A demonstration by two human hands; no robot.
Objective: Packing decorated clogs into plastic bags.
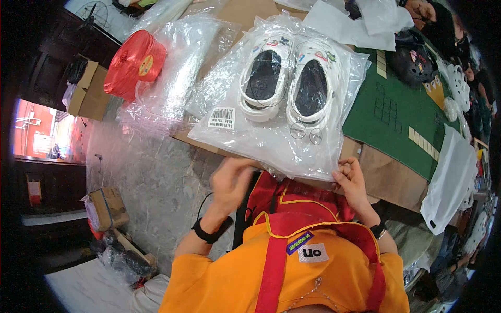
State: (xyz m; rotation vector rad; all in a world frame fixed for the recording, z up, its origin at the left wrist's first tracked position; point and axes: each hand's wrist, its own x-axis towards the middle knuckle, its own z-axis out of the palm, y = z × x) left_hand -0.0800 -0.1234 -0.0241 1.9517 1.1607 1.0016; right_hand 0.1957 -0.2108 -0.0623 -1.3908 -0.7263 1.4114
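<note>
both hands (pixel 235 180) on shoe bag (pixel 271 141)

head cam, looks down, close on table (pixel 386 175)

Left hand (pixel 232 180): my forearm comes up from the lower edge, dark band at the wrist, fingers curled inward and pinched together near the palm. Right hand (pixel 350 180): forearm raised likewise, dark band at the wrist, fingertips bunched in a small pinch. Both hands level, well apart.
</note>
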